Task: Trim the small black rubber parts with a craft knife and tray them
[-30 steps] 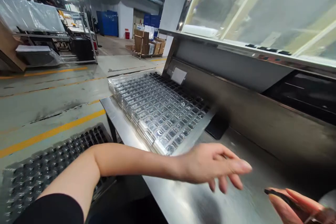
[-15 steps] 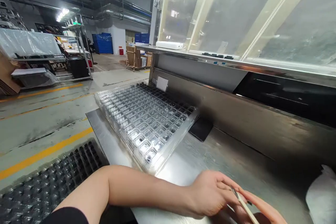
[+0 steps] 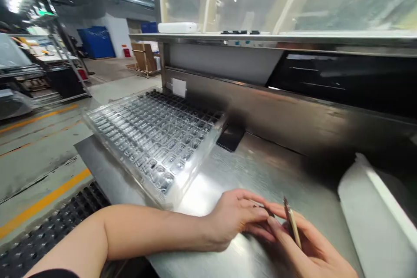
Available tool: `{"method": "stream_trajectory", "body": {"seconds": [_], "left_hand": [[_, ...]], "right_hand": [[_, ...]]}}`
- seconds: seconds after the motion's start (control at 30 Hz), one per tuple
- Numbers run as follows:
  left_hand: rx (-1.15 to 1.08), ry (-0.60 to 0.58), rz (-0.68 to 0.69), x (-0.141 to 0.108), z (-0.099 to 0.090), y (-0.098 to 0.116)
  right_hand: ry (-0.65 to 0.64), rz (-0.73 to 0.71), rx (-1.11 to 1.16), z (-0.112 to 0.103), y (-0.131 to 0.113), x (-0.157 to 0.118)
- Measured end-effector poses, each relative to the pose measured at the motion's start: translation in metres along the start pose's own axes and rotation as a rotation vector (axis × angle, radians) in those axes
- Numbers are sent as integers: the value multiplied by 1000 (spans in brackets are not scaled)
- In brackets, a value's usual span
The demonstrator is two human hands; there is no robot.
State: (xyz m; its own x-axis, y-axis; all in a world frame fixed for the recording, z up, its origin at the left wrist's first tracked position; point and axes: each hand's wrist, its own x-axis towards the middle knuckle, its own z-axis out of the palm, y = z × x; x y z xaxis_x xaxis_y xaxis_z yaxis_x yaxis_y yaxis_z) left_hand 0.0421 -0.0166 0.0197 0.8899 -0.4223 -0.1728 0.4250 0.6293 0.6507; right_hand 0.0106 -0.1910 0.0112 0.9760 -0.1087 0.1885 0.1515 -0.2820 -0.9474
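My left hand (image 3: 233,217) reaches in from the left over the metal bench, its fingers closed on a small dark part (image 3: 265,210). Fingertips of my right hand (image 3: 302,241) meet it at the same part, which is mostly covered by fingers. Within the right hand also stands a slim tool (image 3: 293,223) with a beige handle and a dark, narrow tip pointing up, clear of the part. Left of the hands lies a clear plastic compartment tray (image 3: 185,182), with small dark pieces visible in some pockets.
A black flat rectangular object (image 3: 230,138) lies beside the tray against the back panel. At right stands a white bin (image 3: 368,208). A metal shelf (image 3: 208,38) crosses above the bench, carrying a white device (image 3: 177,28). Below the bench's left edge is a black pocketed tray (image 3: 52,234).
The view has swung right, bringing more of the white bin in. My hands have come together around the small dark part, and the slim tool now points upward, away from the left fingers.
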Motion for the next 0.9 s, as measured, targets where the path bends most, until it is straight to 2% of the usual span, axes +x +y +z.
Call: {"method": "stream_trajectory", "body": {"seconds": [0.07, 0.13, 0.27, 0.4, 0.5, 0.63, 0.77, 0.9], "left_hand": [[6, 22, -14, -5, 2, 5], [22, 39, -29, -9, 3, 9], [32, 75, -32, -12, 6, 14], [41, 78, 20, -13, 8, 16], [49, 64, 51, -13, 9, 20], [71, 16, 60, -12, 10, 31], [93, -18, 26, -16, 5, 36], [110, -37, -26, -22, -2, 35]], "right_hand": [[52, -33, 43, 8, -14, -3], [50, -89, 110, 15, -23, -4], [43, -201, 157, 21, -28, -5], [67, -302, 139, 24, -33, -8], [99, -327, 164, 25, -37, -8], [134, -292, 233, 24, -36, -5], [164, -142, 330, 22, -30, -3], [98, -85, 384, 22, -29, -3]]}}
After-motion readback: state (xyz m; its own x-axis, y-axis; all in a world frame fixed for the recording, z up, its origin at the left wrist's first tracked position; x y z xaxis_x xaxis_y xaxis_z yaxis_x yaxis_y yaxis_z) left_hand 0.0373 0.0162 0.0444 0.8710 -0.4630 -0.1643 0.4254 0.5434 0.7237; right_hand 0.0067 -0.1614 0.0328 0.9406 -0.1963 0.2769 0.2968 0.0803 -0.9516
